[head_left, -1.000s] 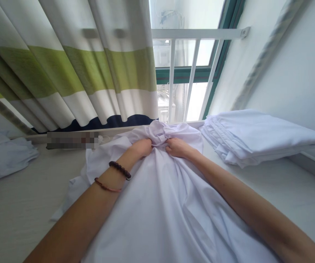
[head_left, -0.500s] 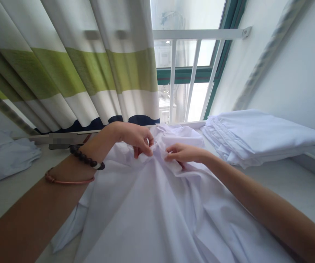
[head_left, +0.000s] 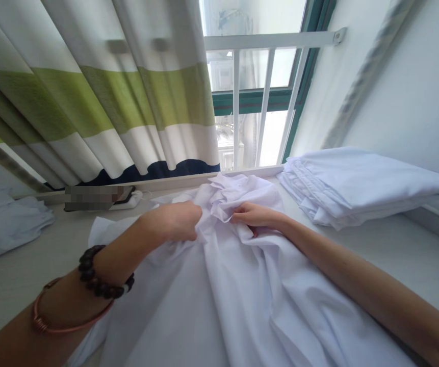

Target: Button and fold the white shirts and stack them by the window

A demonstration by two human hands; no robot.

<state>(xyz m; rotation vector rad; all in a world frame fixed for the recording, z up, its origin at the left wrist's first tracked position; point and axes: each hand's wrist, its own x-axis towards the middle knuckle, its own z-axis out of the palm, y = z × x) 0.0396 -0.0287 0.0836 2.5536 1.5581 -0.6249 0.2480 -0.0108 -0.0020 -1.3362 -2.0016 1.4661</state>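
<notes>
White cloth (head_left: 181,311) on pale surface (head_left: 16,285), running from frame bottom (near edge cut off) to heaped far end by ledge (head_left: 181,181). Left hand (head_left: 175,221) fisted on gathered cloth, fingertips hidden; right hand (head_left: 255,216) pinching fold, fingers partly covered. Bare room left, toward pale bundle (head_left: 8,227), cut off by frame. Right: bare strip between forearm and folded stack (head_left: 360,186); stack just beside cloth's far end. Flat dark object (head_left: 128,195) near ledge, mostly pixelated. Beyond: curtain (head_left: 120,97) hides part of window.
</notes>
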